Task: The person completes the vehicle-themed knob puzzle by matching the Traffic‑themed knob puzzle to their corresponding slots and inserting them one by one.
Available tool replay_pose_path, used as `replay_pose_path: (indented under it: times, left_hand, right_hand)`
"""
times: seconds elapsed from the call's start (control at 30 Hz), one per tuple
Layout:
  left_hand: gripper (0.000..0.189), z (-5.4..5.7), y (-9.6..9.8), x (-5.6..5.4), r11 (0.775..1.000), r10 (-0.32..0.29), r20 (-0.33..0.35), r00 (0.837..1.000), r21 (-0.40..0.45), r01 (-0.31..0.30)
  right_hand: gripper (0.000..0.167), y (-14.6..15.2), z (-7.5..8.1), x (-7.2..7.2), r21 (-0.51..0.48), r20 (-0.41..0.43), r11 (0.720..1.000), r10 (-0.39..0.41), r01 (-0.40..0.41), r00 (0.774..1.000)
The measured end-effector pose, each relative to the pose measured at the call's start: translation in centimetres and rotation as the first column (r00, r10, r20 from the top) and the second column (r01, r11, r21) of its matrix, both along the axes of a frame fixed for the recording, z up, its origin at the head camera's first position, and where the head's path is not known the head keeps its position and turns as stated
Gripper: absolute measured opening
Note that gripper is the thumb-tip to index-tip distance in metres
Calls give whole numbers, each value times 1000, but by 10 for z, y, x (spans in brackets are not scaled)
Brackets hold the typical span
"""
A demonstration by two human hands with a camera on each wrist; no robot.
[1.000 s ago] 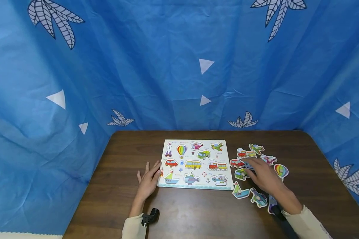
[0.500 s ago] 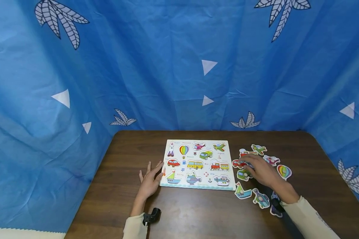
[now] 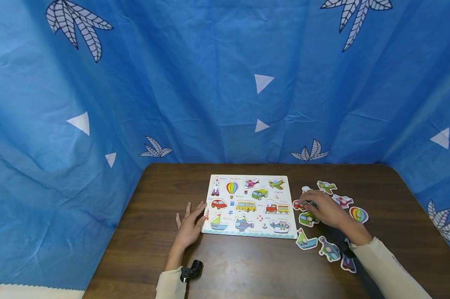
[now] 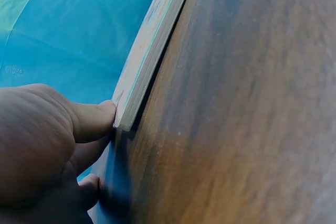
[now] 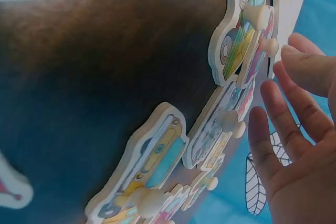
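My left hand [image 3: 189, 228] rests at the left edge of a white vehicle puzzle board [image 3: 247, 235], fingers spread. In the left wrist view the thumb [image 4: 94, 119] touches the board's corner. Over the pile of knobbed wooden pieces hovers my right hand [image 3: 323, 209], its fingers apart and nothing between them. Below its fingertips lie a red car piece [image 3: 298, 205] and a green truck piece [image 3: 308, 219]. The right wrist view shows the thumb close to the car's knob [image 5: 270, 47], with a ship piece [image 5: 212, 124] and a yellow bus piece [image 5: 157, 156] nearby.
Around the right hand lie a green plane [image 3: 326, 187], a helicopter [image 3: 343, 202], a balloon [image 3: 358, 214], a sailboat [image 3: 306, 241], a submarine [image 3: 329, 250] and a rocket piece [image 3: 348, 264]. A blue curtain [image 3: 195, 104] hangs behind the brown table [image 3: 254, 265].
My right hand has shifted slightly left and away from me over the pieces, covering most of the train piece. The left hand stays at the board. The head view has turned slightly.
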State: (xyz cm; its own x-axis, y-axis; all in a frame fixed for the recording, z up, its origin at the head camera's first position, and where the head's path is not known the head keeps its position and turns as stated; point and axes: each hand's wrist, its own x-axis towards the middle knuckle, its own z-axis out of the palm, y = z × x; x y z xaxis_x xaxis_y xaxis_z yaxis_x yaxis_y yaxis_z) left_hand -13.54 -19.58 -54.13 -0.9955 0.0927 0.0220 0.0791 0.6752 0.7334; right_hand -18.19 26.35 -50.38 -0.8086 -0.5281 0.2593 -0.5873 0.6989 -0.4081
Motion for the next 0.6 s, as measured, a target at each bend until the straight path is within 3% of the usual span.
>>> replay_pose_path:
  times: [0.3,0.6]
  left_hand:
    - [45,-2,1,0,1000,9,-5,1000,2,-9]
    - [45,2,1,1,1000,13,-4,1000,-4,-13]
  right_hand:
    - [21,-2,-4,-6,11,21,999,31,-31,999]
    - [18,-5,-10,-10,50,82,998,-30,26,996]
